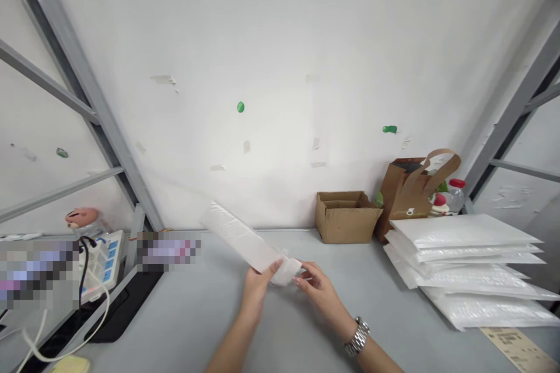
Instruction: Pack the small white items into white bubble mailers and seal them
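Note:
A long, flat white plastic packet (245,242) is held slanting above the grey table, its far end up to the left. My left hand (258,288) grips it near its lower end, thumb on top. At that end a bunched or folded translucent flap (286,272) sticks out. My right hand (317,285), with a metal watch (357,337) on the wrist, pinches the edge of this flap between thumb and fingers. What the packet contains, if anything, cannot be made out.
White padded mailers (472,268) lie stacked at the right, with a printed label sheet (518,347) beneath. An open cardboard box (347,224) and a brown paper bag (406,192) stand by the wall. A power strip (107,265), cables and a black mat (126,306) occupy the left.

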### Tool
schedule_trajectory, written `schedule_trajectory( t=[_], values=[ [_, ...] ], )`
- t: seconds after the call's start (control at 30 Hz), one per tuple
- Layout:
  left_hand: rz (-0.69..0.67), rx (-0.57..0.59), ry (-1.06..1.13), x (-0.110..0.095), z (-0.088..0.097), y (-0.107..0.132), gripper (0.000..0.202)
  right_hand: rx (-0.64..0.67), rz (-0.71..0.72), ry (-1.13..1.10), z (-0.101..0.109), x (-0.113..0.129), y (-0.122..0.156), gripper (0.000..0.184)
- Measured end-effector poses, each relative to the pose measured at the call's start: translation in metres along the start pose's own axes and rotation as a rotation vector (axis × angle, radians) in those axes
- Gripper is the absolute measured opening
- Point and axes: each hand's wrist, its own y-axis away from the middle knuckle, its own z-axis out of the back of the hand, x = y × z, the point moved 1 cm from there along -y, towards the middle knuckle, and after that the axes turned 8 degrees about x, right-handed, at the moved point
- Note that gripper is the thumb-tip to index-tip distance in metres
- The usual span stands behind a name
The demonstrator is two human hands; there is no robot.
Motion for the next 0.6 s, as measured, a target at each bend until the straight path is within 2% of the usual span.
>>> schedule_trajectory(
  t=[0.03, 0.1, 0.23, 0.33, 0.43, 0.6],
  values=[
    [0.006, 0.028, -0.024, 0.003, -0.004, 0.001, 0.045, 0.002, 0.020, 0.026, -0.003, 0.000, -0.002, 0.041],
    [-0.006, 0.046, -0.059, 0.006, -0.007, 0.002, 0.046, -0.046, 0.091, 0.225, -0.003, 0.001, -0.009, 0.043],
    [-0.064, -0.040, -0.160, 0.004, 0.002, -0.005, 0.056, -0.181, 0.222, 0.642, 0.017, -0.003, -0.037, 0.043],
    [-0.142, -0.118, -0.578, 0.006, 0.011, -0.008, 0.059, -0.151, 0.279, 0.775, 0.040, -0.014, -0.062, 0.032],
    [-0.136, -0.068, -0.999, 0.014, 0.012, -0.006, 0.060, -0.062, 0.319, 0.943, 0.053, -0.033, -0.080, 0.032],
    [-0.069, 0.038, -1.257, 0.022, 0.007, -0.001, 0.060, 0.002, 0.303, 1.183, 0.052, -0.055, -0.088, 0.032]
  ],
)
